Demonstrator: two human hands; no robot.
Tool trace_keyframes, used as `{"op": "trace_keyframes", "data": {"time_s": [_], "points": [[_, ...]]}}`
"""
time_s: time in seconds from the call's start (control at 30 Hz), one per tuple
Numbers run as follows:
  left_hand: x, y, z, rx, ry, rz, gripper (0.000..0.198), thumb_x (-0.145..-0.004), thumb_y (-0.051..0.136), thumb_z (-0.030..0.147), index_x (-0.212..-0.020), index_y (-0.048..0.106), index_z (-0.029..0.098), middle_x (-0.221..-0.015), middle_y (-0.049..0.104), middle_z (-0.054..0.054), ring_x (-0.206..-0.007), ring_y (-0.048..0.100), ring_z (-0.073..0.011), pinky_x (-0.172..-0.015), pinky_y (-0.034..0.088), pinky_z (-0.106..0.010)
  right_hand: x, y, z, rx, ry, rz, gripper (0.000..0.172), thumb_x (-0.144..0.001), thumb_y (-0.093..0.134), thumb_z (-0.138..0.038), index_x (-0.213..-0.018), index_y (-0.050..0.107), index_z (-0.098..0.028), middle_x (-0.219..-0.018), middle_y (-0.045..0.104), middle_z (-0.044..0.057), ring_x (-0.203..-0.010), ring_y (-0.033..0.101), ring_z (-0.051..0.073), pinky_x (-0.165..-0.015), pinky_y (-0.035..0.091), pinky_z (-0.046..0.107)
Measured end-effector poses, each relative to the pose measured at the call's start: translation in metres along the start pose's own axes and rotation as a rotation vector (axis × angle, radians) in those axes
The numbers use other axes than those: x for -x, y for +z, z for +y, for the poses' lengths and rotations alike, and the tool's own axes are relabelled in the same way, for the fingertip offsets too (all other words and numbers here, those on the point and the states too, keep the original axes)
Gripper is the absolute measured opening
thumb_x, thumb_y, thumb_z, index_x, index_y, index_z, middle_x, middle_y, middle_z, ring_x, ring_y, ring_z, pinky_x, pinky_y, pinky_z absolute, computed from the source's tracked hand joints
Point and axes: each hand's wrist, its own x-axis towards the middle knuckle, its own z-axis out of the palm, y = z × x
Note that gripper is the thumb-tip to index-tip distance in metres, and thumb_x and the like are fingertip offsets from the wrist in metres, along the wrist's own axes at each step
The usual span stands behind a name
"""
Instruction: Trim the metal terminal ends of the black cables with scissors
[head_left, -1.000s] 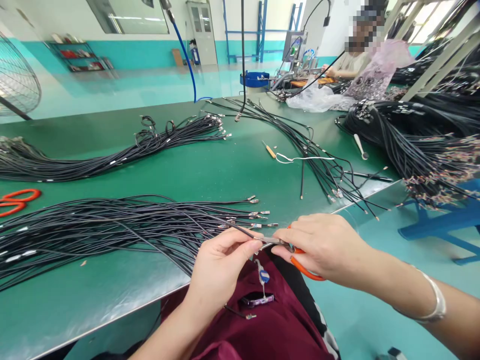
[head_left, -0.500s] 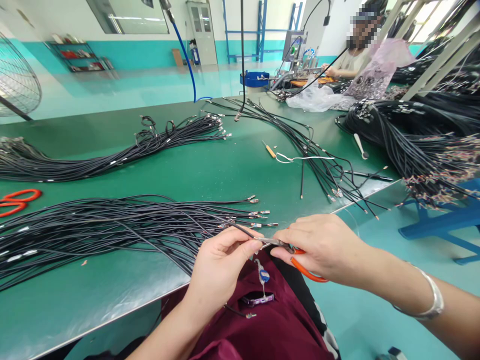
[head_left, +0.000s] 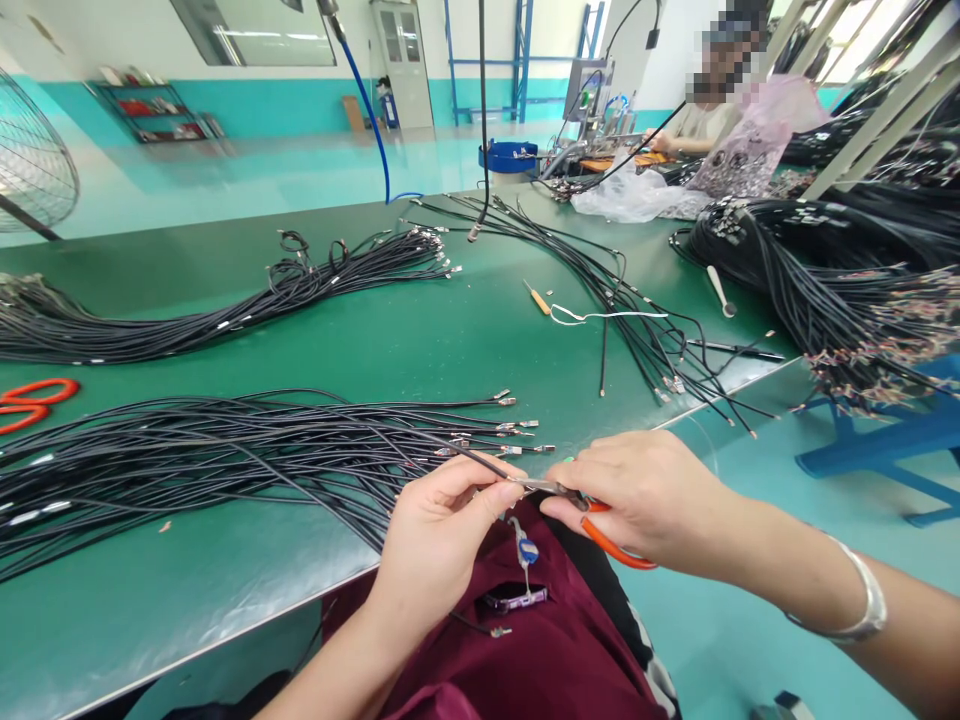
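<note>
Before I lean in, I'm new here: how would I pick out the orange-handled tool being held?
Follow the green table to its near edge, by the maroon garment. There the right hand's grip holds the orange-handled tool, its metal end pointing toward the left hand's grip. Unlike the orange handles lying at the picture's left edge, it is held off the table.

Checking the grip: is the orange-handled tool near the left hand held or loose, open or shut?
Held: the right hand grips the tool. Open or shut, cannot tell: the hand hides much of it.
</note>
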Motion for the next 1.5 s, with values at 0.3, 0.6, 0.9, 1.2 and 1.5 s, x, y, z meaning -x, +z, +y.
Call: {"op": "trace_keyframes", "data": {"time_s": [0.3,0.6,0.9,1.2,1.5], "points": [[-0.0005,-0.0011,0.0026,-0.055,0.026,-0.009,0.006,-0.072,0.071,0.020,-0.068,0.075,0.022,-0.074,0.071,-0.001,-0.070,0.063,-0.0157,-0.065,0.049,-0.023,0.0004,0.0001,0.0007,-0.025,-0.004,-0.029,0.032,-0.094,0.047,-0.033,-0.074,0.067,-0.018,-0.055,0.058,-0.002,-0.050,0.052,0.011,-0.052,0.029,0.028],[-0.0022,-0.0036,-0.0002,-0.096,0.114,-0.023,0.010,-0.073,0.071,0.018,-0.068,0.076,0.026,-0.076,0.072,0.001,-0.073,0.063,-0.0147,-0.068,0.049,-0.021,-0.0005,-0.0068,0.0010,-0.113,0.013,-0.054,0.028,-0.092,0.049,-0.032,-0.079,0.070,-0.019,-0.055,0.057,-0.002,-0.050,0.049,0.011,-0.052,0.028,0.026],[-0.0018,-0.0049,-0.0006,-0.149,0.129,-0.030,0.014,-0.073,0.069,0.015,-0.070,0.076,0.027,-0.075,0.072,0.004,-0.074,0.063,-0.0119,-0.068,0.049,-0.018,-0.0008,-0.0032,0.0023,-0.088,0.002,-0.037,0.027,-0.091,0.051,-0.031,-0.075,0.070,-0.019,-0.053,0.056,-0.004,-0.048,0.048,0.010,-0.051,0.027,0.026],[-0.0039,-0.0042,-0.0003,-0.170,0.147,-0.024,0.013,-0.073,0.070,0.014,-0.068,0.075,0.026,-0.077,0.073,0.004,-0.076,0.064,-0.0114,-0.070,0.049,-0.017,-0.0008,-0.0063,0.0017,-0.055,-0.003,-0.033,0.027,-0.091,0.050,-0.032,-0.076,0.070,-0.020,-0.054,0.057,-0.003,-0.049,0.049,0.011,-0.052,0.027,0.027],[-0.0035,-0.0038,-0.0007,-0.119,0.118,-0.019,0.014,-0.071,0.071,0.015,-0.067,0.075,0.027,-0.074,0.072,0.004,-0.072,0.064,-0.0107,-0.067,0.049,-0.016,0.0006,-0.0015,0.0028,-0.015,-0.014,-0.023,0.028,-0.091,0.050,-0.031,-0.070,0.065,-0.019,-0.053,0.057,-0.004,-0.048,0.048,0.011,-0.051,0.026,0.028]]}}
